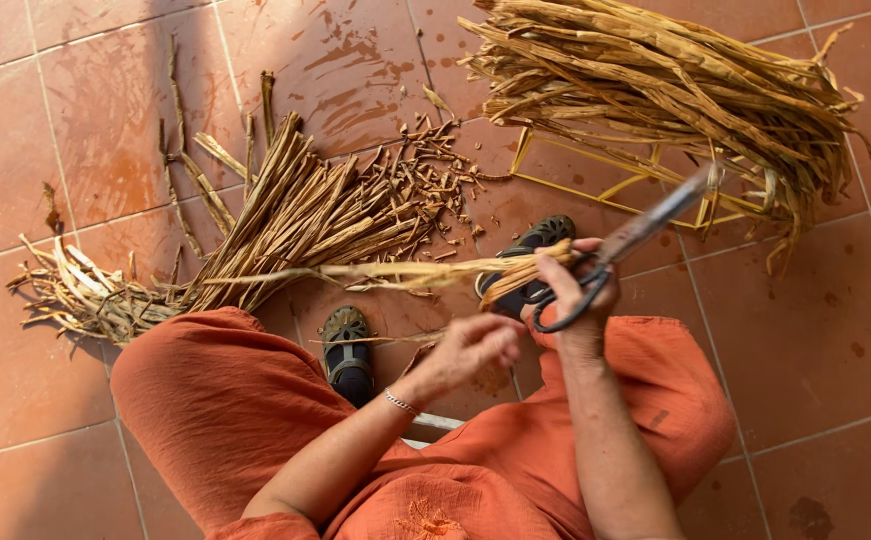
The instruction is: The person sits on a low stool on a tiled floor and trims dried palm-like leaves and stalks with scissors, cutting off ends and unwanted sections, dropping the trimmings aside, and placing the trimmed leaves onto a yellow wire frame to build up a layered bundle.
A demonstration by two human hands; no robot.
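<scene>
right hand (pixel 577 290): raised, grip pinching scissors (pixel 615 250) and dry strips (pixel 425 272) | left hand (pixel 470 350): blurred, grip unclear | strips tan, pointing left

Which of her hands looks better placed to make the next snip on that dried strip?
Probably the right hand: its fingers are through the scissors, and it also pinches the dried strip near the blades. The left hand is below, blurred and apparently empty, better suited to steadying the strip.
</scene>
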